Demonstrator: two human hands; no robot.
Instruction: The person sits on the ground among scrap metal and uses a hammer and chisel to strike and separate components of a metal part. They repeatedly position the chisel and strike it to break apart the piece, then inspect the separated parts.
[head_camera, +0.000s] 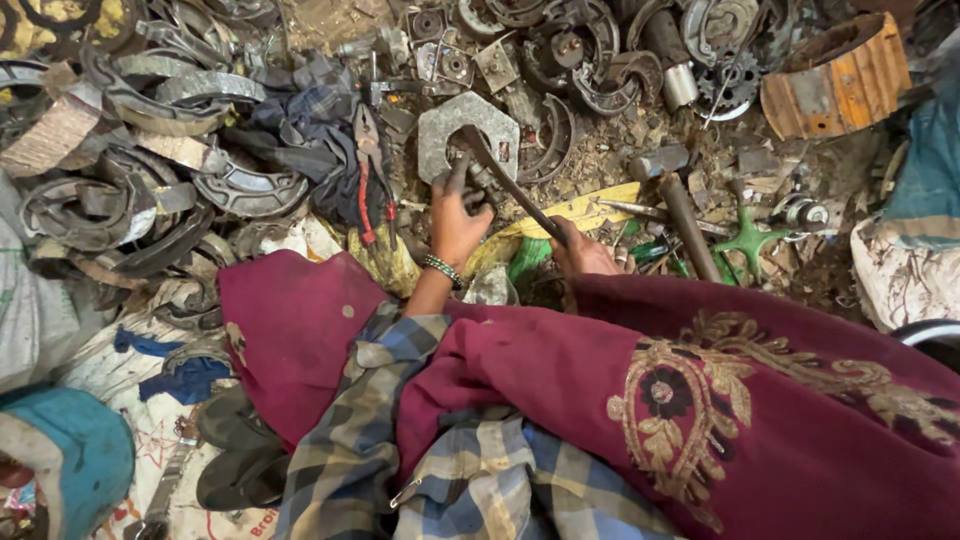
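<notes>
Nearby, brake shoes (240, 190) and a hammer (680, 205) flank both hands (455, 225).

Maroon shawl (560, 380) with gold embroidery; blue-yellow plaid shirt (360, 440).

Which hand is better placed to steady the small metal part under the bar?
Probably the left hand: its fingers already rest on the small part beside the hexagonal plate. The right hand grips the metal bar.
</notes>
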